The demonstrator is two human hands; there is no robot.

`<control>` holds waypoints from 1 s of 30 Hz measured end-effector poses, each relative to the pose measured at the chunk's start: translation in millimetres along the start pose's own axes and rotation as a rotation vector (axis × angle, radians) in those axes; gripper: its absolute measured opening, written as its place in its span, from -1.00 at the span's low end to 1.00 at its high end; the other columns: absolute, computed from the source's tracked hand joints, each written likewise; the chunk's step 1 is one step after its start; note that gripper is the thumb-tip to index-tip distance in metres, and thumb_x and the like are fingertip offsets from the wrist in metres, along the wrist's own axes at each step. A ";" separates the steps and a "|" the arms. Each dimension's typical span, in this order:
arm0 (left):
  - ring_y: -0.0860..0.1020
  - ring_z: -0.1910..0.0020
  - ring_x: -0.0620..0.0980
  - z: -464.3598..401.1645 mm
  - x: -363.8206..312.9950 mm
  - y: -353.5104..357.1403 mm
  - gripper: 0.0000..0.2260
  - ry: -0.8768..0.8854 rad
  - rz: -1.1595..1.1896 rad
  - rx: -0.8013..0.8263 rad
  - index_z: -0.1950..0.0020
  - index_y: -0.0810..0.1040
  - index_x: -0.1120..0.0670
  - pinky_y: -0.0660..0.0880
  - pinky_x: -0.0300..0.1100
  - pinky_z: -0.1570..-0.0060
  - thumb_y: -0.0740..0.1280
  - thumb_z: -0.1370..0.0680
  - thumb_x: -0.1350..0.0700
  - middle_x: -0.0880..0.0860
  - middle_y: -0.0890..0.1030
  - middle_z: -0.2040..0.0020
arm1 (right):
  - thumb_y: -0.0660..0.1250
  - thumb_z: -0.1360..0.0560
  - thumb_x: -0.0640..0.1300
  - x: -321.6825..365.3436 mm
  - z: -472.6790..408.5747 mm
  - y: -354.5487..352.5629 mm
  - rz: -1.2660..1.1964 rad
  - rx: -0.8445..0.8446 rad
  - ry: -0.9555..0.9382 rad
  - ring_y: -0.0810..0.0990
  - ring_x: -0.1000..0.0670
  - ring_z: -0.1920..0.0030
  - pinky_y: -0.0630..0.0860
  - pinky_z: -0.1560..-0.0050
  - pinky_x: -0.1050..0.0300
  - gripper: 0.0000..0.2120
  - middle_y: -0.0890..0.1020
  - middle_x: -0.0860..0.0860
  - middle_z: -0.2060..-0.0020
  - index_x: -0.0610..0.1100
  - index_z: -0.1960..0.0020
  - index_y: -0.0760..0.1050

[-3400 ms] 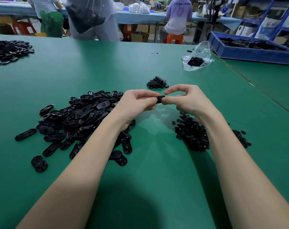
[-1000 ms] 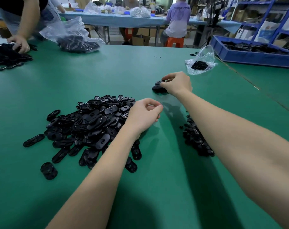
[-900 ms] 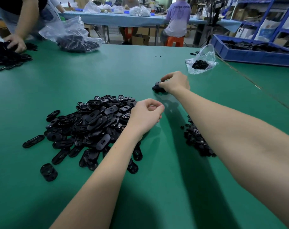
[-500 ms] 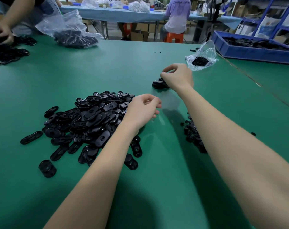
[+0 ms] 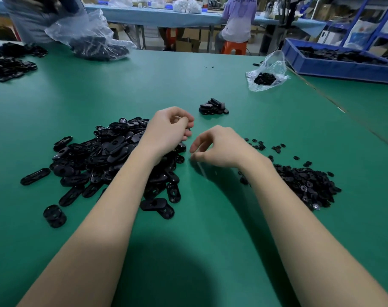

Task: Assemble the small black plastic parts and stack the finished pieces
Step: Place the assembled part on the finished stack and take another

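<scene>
A big pile of oblong black parts (image 5: 104, 156) lies left of centre on the green table (image 5: 188, 218). My left hand (image 5: 168, 131) hovers over its right edge with fingers curled, and I see nothing plainly held in them. My right hand (image 5: 219, 147) hangs just right of it above bare table, fingers loosely curled and empty, slightly blurred. A heap of small round black parts (image 5: 306, 182) lies to the right of my right forearm. The small stack of finished pieces (image 5: 213, 106) sits farther back, apart from both hands.
A small plastic bag of black parts (image 5: 266, 74) lies at the back right beside a blue tray (image 5: 339, 65) of parts. At the far left are a large plastic bag (image 5: 93, 41), another black pile (image 5: 9, 60) and a standing person.
My right hand has left the finished stack and drawn back toward me, empty. My left hand has shifted left onto the edge of the oblong-part pile.
</scene>
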State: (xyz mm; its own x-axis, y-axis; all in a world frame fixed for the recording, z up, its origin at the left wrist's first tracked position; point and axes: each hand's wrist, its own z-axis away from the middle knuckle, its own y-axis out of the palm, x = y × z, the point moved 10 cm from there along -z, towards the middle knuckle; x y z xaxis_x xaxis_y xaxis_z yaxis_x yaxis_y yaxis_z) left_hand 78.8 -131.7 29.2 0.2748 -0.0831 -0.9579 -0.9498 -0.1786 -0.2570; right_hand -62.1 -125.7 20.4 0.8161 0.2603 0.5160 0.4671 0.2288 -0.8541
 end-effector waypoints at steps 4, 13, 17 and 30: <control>0.64 0.28 -0.16 1.9 -7.2 -6.9 -0.74 0.098 -0.198 -0.016 0.06 0.64 -0.03 0.59 -0.22 0.10 0.22 -0.56 0.27 -0.04 0.71 0.13 | 0.51 -0.41 0.14 12.5 -1.7 9.7 0.091 -0.038 -0.026 0.64 0.10 0.05 0.55 -0.07 0.15 -0.82 0.70 0.21 0.11 0.13 0.02 0.67; 0.64 0.23 -0.13 5.1 -10.2 -1.0 -0.74 0.147 -0.358 0.050 0.01 0.64 0.01 0.43 -0.50 0.25 0.21 -0.57 0.28 -0.08 0.70 0.12 | 0.51 -0.41 0.14 20.1 -1.4 11.9 0.160 -0.057 -0.056 0.64 0.00 -0.04 0.53 -0.06 0.11 -0.83 0.70 0.17 0.03 0.13 0.03 0.66; 0.64 0.13 -0.09 6.9 -9.0 4.3 -0.75 0.155 -0.416 0.099 0.01 0.63 -0.04 0.40 -0.46 0.24 0.22 -0.58 0.25 -0.12 0.71 0.13 | 0.50 -0.42 -0.02 3.1 -0.7 -0.4 0.083 -0.020 -0.020 0.61 0.09 0.08 0.47 0.08 0.17 -0.89 0.70 0.22 0.10 0.12 0.07 0.63; 0.62 0.11 -0.10 25.3 -19.7 46.9 -0.82 0.197 -0.438 0.343 -0.03 0.67 -0.15 0.49 -0.20 0.03 0.29 -0.62 -0.14 -0.19 0.71 0.13 | 0.50 -0.45 -0.22 -29.4 11.5 -55.6 -0.240 -0.147 -0.059 0.48 0.29 0.43 0.35 0.37 0.50 -0.88 0.72 0.06 0.21 0.00 0.15 0.66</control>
State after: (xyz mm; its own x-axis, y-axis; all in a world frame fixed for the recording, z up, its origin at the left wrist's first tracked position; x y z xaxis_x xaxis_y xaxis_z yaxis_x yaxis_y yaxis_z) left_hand 25.1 -113.6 32.8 0.6435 -0.2599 -0.7199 -0.7270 0.0867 -0.6811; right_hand -116.0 -135.2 53.4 0.6569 0.2706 0.7038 0.6922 0.1536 -0.7051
